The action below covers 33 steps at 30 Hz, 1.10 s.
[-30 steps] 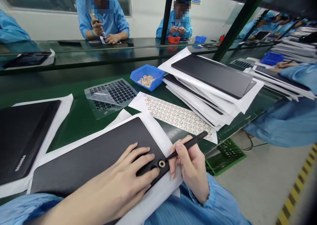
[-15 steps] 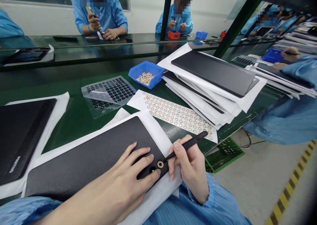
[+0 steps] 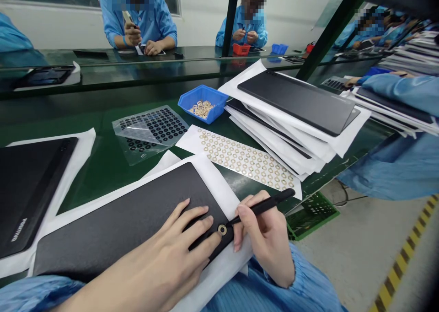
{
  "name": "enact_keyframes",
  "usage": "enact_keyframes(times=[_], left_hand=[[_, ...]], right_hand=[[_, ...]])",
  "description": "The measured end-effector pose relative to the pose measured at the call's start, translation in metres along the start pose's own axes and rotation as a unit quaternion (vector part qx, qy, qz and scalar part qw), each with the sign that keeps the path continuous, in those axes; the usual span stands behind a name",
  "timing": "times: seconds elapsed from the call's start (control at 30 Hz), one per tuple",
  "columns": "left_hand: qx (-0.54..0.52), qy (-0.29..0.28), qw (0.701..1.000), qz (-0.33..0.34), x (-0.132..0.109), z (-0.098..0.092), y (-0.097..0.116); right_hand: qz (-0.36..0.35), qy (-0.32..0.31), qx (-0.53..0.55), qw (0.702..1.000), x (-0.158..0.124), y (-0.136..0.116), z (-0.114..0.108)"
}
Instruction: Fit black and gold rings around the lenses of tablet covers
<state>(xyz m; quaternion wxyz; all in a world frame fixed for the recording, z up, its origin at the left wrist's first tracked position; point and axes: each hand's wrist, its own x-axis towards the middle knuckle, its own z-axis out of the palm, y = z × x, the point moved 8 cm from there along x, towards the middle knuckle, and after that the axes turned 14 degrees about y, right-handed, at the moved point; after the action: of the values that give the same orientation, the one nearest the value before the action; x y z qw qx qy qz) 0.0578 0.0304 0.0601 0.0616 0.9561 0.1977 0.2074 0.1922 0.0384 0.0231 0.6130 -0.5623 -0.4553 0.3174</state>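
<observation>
A dark grey tablet back cover [image 3: 126,216] lies on white sheeting [image 3: 219,177] in front of me. My left hand [image 3: 171,252] rests flat on it with the fingers spread. Its index fingertip touches the edge of a small gold-coloured ring [image 3: 222,230] near the cover's right end. In my right hand [image 3: 265,234], closed in a pinch, are black tweezers [image 3: 270,202], their thin tip at the ring's upper right edge. Whether the tip grips the ring cannot be made out. My left fingers hide part of the cover beside the ring.
Beyond the cover lie a sheet of gold-coloured rings [image 3: 247,158], a clear sheet of black rings [image 3: 151,131] and a blue bin [image 3: 202,102] of loose rings. Stacked covers with paper [image 3: 295,101] stand right; another tablet cover [image 3: 30,188] lies left. Co-workers sit opposite.
My left index finger has shifted slightly and now covers the dark hole beside the ring. My right hand has moved a little right, and the tweezers' back end sits lower.
</observation>
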Motion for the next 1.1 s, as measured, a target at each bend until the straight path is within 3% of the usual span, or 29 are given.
enact_keyframes(times=[0.17,0.53,0.7,0.9,1.0,1.1], left_hand=[[0.030,0.002,1.000,0.008,0.003,0.002,0.001],[0.024,-0.008,1.000,0.004,0.008,0.004,0.000],[0.011,-0.025,0.999,-0.025,0.007,0.004,-0.003],[-0.037,0.003,0.998,-0.041,0.004,0.000,-0.012],[-0.021,0.026,0.998,-0.046,0.002,-0.004,-0.019],[0.013,0.044,0.996,-0.079,0.001,-0.010,-0.043]], right_hand=[[-0.062,0.006,-0.006,0.998,-0.003,-0.010,-0.003],[-0.078,-0.004,0.040,0.996,-0.006,-0.012,-0.006],[-0.131,-0.009,0.023,0.991,-0.005,-0.017,-0.004],[-0.100,-0.034,0.088,0.991,-0.008,-0.014,-0.004],[-0.123,-0.057,0.091,0.987,0.003,-0.034,-0.006],[-0.213,-0.041,-0.004,0.976,0.044,-0.067,-0.003]])
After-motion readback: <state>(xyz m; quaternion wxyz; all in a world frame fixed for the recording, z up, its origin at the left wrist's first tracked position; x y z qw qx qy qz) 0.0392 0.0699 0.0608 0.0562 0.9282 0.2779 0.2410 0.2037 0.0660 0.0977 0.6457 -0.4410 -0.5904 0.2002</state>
